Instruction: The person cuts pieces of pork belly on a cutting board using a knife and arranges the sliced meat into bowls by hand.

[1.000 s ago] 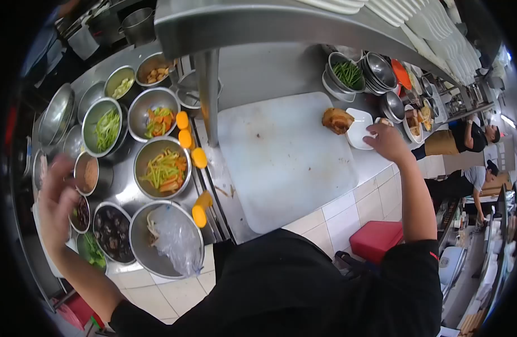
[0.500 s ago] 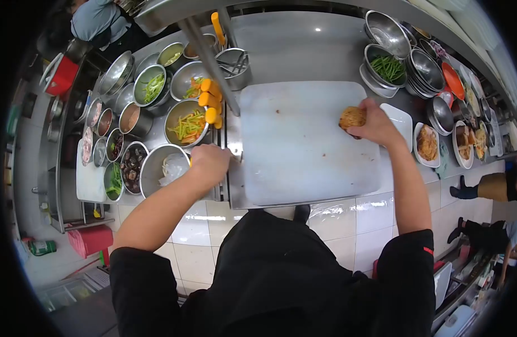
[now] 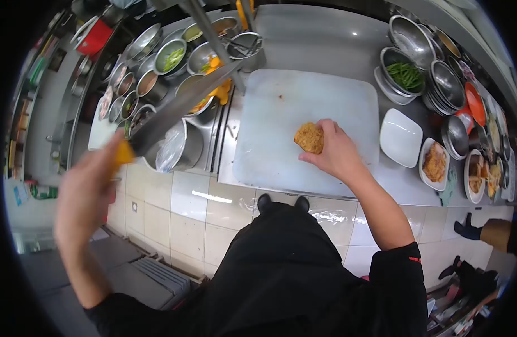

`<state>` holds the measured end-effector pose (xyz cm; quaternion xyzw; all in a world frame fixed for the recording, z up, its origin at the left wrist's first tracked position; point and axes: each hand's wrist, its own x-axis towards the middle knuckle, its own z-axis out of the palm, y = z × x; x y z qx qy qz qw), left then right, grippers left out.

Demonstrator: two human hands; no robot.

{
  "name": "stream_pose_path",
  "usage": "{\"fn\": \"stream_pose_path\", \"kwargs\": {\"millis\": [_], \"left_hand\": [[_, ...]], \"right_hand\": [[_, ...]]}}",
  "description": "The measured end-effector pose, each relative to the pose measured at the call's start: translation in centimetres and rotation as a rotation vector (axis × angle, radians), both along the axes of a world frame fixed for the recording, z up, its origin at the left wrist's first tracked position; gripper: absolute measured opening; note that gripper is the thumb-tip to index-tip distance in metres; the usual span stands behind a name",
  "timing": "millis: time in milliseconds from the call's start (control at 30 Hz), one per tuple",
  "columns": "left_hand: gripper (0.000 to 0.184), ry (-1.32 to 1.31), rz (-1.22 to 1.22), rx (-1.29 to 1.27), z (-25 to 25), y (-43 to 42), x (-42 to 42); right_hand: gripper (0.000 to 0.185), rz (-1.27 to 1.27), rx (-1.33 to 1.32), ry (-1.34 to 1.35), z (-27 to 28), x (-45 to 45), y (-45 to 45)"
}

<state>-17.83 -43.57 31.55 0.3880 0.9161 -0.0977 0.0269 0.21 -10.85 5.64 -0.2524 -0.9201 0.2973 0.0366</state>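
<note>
My left hand (image 3: 84,194), blurred by motion, is closed round the yellow handle of a large knife (image 3: 182,105). The broad blade points up and to the right, raised over the metal pots. On the white cutting board (image 3: 270,101), a golden-brown block of food (image 3: 309,138) with a rough, fried-looking crust rests under my right hand (image 3: 340,151). The fingers and thumb grip its right side. Its exact kind cannot be made out. A few dark crumbs dot the board.
Right of the board stand a white square dish (image 3: 401,137), a dish with a browned piece (image 3: 435,163) and a bowl of green beans (image 3: 404,76). Metal pots of cut vegetables (image 3: 171,59) fill the left. A steel post (image 3: 205,28) rises behind. People's legs show at far right.
My left hand has drawn the knife up from among the yellow handles and swung left with it. My right hand has brought the brown block leftward to the board's middle.
</note>
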Motion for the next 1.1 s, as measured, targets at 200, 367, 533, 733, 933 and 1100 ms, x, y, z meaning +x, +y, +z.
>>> {"fn": "stream_pose_path", "kwargs": {"millis": [200,367,533,733,933,1100], "left_hand": [[0.081,-0.508,0.009,-0.222,-18.9,3.4,-1.0],[0.038,-0.665,0.058,0.137,-22.3,4.9,0.2],[0.024,-0.596,-0.108,0.047,-17.1,8.6,2.4],[0.023,-0.625,-0.138,-0.203,-10.8,9.9,1.2],[0.027,-0.691,-0.131,-0.218,-18.3,15.0,2.5],[0.025,-0.693,-0.074,-0.337,-15.1,9.9,3.1]], "right_hand": [[0.053,0.008,-0.249,0.19,-1.4,0.9,1.1],[0.045,0.027,-0.259,0.148,-0.3,0.1,1.0],[0.038,0.085,-0.168,0.166,-0.3,-0.7,1.3],[0.043,0.116,-0.222,0.104,0.4,-1.1,1.5],[0.04,0.077,-0.227,0.113,0.5,-1.4,1.3],[0.036,0.086,-0.19,0.173,-0.5,-0.9,1.8]]}}
